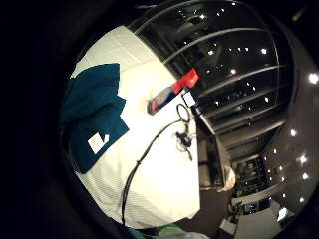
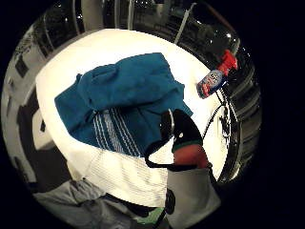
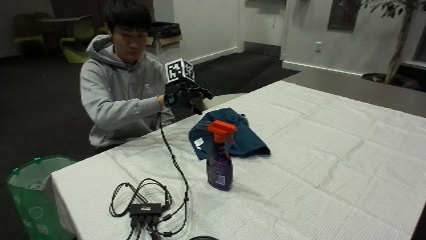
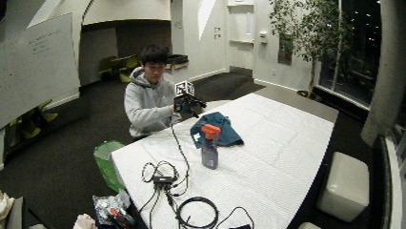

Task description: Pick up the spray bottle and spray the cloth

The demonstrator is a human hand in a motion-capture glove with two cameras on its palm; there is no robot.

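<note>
A purple spray bottle (image 3: 219, 165) with an orange trigger head stands upright on the white table (image 3: 333, 165), a little in front of a crumpled blue cloth (image 3: 233, 132). My gloved right hand (image 3: 188, 96) hangs in the air above the table's far edge, just behind the cloth and well away from the bottle. Its fingers are relaxed and hold nothing. The thumb side palm view looks down on the cloth (image 2: 128, 100), with the bottle (image 2: 215, 78) beyond it and a gloved finger (image 2: 188, 138) in front. The little finger side palm view shows the cloth (image 1: 94, 114) and the bottle (image 1: 172, 92) apart on the table.
A black cable runs from the hand across the table to a small hub (image 3: 145, 207) with looped wires near the front left corner. A green bin (image 3: 33, 195) stands on the floor beside the table. More coiled cable (image 4: 197, 212) lies at the near end.
</note>
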